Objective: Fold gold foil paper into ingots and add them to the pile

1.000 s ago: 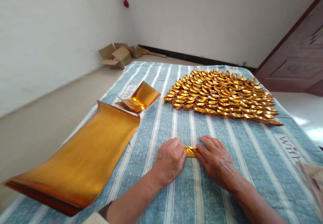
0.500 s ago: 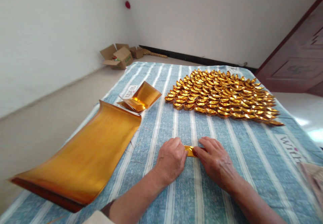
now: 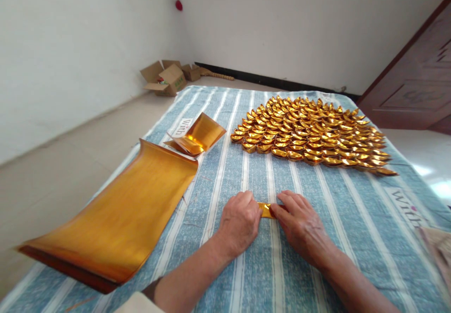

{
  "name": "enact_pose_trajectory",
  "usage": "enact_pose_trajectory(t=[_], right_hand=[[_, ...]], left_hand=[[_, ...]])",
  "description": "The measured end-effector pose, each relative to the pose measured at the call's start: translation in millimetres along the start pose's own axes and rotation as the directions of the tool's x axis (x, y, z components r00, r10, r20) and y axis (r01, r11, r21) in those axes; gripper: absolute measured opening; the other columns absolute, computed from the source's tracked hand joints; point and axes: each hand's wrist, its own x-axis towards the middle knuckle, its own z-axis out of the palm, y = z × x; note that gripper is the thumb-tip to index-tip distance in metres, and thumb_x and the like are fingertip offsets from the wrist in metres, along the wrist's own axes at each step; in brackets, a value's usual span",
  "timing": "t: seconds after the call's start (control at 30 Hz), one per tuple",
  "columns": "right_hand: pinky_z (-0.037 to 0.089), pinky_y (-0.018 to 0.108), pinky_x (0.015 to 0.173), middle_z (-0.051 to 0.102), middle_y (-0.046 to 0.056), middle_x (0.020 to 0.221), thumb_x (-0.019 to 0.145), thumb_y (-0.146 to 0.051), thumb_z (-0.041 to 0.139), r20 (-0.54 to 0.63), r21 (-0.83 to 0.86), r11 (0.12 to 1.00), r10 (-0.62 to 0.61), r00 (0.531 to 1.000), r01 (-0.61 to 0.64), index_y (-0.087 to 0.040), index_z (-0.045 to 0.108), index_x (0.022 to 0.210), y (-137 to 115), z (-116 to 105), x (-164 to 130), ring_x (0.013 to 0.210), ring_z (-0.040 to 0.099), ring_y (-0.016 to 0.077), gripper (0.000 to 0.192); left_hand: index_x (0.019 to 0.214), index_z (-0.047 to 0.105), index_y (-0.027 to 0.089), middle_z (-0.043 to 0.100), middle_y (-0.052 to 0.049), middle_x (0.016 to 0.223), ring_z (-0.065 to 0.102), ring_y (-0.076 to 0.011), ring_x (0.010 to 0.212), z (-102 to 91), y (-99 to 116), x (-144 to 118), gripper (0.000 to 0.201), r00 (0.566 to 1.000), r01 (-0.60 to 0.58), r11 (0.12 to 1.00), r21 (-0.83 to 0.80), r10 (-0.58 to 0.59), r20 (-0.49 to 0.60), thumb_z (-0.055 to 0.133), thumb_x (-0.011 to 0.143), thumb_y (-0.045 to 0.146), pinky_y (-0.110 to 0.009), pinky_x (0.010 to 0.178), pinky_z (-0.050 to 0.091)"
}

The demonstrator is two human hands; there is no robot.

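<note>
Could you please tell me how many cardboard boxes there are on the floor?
2. An open box stands on the floor, beyond the far left corner of the striped cloth; a smaller box is just to its right. Others could be hidden behind them.

Two hands (image 3: 240, 221) (image 3: 302, 221), one gold strip (image 3: 265, 210), two cardboard boxes (image 3: 175, 82), gold ingots (image 3: 310, 134) too many to count

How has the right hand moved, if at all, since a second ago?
Yes: the right hand slid slightly left, fingertips farther over the tablecloth's white stripe.
</note>
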Motion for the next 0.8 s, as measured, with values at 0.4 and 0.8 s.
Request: enact_pose_trajectory(t=[0.4,0.8], right_hand=[[0.045,0.042,0.088,0.059,0.014,0.103,0.093,-0.014,0.041,0.000,-0.035,0.999,-0.029,1.000,0.029,-0.013,0.066,0.097,0.4,2.6,-1.7,0.104,0.050,0.0277,0.025],[0.044,0.043,0.089,0.059,0.013,0.106,0.093,-0.015,0.041,-0.038,-0.039,0.999,0.007,0.999,-0.009,-0.017,0.067,0.095,1.2,5.8,-2.7,0.106,0.050,0.0279,0.026]], left_hand=[[0.072,0.058,0.016,0.056,-0.005,0.077,0.053,-0.0205,0.074,1.0,-0.3,0.0,0.015,1.000,0.014,1.000,-0.019,-0.015,-0.015,0.056,0.086,0.019,-0.034,0.066,0.045],[0.067,0.055,0.016,0.054,-0.003,0.073,0.053,-0.0173,0.071,4.0,-4.4,-0.2,0.019,0.996,0.065,0.982,-0.178,-0.073,-0.042,0.059,0.085,0.018,-0.030,0.066,0.044]])
